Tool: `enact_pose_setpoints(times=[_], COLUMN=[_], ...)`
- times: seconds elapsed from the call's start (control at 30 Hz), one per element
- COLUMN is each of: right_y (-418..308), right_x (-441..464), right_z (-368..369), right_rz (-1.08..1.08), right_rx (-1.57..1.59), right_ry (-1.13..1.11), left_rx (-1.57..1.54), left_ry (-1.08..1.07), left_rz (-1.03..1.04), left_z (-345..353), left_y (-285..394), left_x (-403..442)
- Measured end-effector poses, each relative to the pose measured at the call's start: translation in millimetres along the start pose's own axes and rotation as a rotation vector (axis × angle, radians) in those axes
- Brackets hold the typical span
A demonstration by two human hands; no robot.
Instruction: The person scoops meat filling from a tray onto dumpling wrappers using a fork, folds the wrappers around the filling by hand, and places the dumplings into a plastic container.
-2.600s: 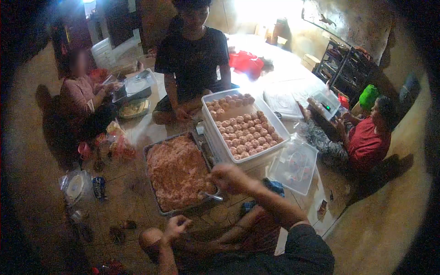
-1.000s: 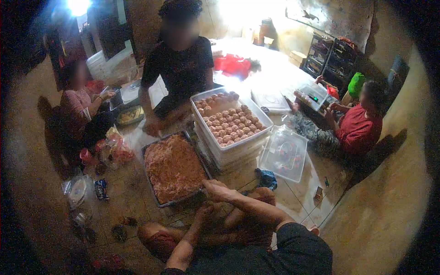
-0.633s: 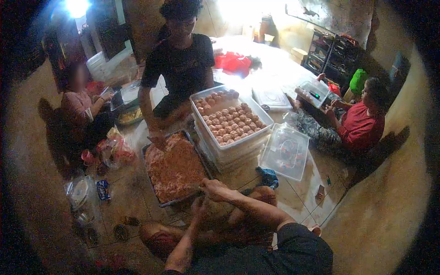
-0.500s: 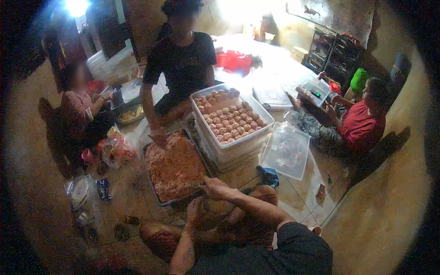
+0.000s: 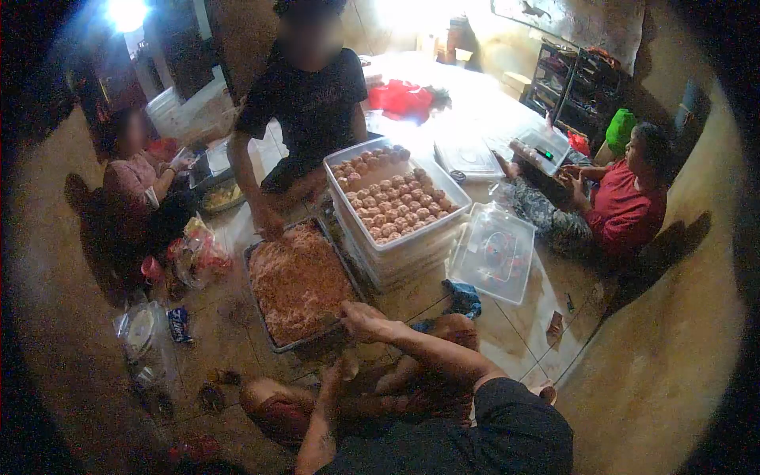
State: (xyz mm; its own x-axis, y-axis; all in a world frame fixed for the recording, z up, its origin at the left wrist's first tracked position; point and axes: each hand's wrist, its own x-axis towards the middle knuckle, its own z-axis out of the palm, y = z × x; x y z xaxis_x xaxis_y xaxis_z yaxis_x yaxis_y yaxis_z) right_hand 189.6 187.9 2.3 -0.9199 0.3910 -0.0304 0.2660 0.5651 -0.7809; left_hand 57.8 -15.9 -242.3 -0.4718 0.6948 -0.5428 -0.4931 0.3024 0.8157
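My right hand (image 5: 363,321) is closed at the near right corner of a dark tray (image 5: 295,346); what it holds, if anything, I cannot make out. My left hand (image 5: 340,369) is just below it, over my lap, with its fingers curled and their contents unclear. A coarse, pinkish-brown mixture (image 5: 297,277) fills the tray. Across from me, a co-worker's hand (image 5: 271,226) reaches to the tray's far edge. Right of the tray, a clear plastic box (image 5: 393,247) tops a stack and holds many rows of round pinkish-brown balls (image 5: 400,207).
A clear lid (image 5: 495,253) lies on the tiles beside the stack. A blue cloth (image 5: 463,299) is near my knee. Left are plastic bags (image 5: 198,257) and a blue packet (image 5: 179,325). Co-workers sit left (image 5: 141,178) and right (image 5: 625,194), the right one beside another clear box (image 5: 541,150).
My right hand has shifted slightly up and left along the tray edge, and my left hand has lowered a little. The co-worker opposite has moved their arm slightly left and up.
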Motion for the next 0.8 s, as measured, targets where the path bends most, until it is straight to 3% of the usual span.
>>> enact_pose_setpoints(times=[0.23, 0.37, 0.5, 0.57, 0.6, 0.63, 0.67, 0.7, 0.77, 0.8], right_y=[2.0, -1.6, 13.2, 1.5, -17.7, -81.1, -81.3, -75.2, 1.4, 13.0], right_x=[3.7, 8.7, 8.7, 14.6, 13.3, 6.1, 15.6, 22.8, 55.8, 60.8], right_z=[-3.8, -12.8, 4.1, -2.9, -15.1, -47.3, -49.4, -44.1, -19.0, -19.1], right_rz=[0.012, 0.067, -0.016, -0.006, 0.195, 0.416, 0.421, 0.455, 0.348, 0.219], right_rx=[-0.117, -0.365, -0.165, -0.067, 0.131, 0.302, 0.293, 0.658, 0.904, 0.506], right_ry=[-0.008, -0.179, 0.157, 0.234, 0.115, 0.027, 0.002, 0.067, 0.168, 0.183], left_rx=[-0.015, -0.109, -0.542, -0.918, -0.930, -0.876, -0.825, -0.853, -0.977, -1.012], left_ry=[0.023, -0.075, -0.457, -0.415, -0.411, -0.519, -0.617, -0.593, -0.416, -0.379], left_rz=[0.025, 0.020, -0.034, -0.072, -0.072, -0.026, 0.024, 0.027, -0.058, -0.061], left_z=[10.1, 14.6, 3.6, 16.5, 6.8, -7.8, -19.8, -15.3, 18.9, 25.7], left_y=[25.1, 47.9, 98.1, 129.6, 114.9, 86.5, 64.8, 63.7, 89.4, 105.4], left_x=[-17.2, -34.4, -62.6, -93.3, -70.4, -28.2, -10.2, -21.4, -55.1, -68.8])
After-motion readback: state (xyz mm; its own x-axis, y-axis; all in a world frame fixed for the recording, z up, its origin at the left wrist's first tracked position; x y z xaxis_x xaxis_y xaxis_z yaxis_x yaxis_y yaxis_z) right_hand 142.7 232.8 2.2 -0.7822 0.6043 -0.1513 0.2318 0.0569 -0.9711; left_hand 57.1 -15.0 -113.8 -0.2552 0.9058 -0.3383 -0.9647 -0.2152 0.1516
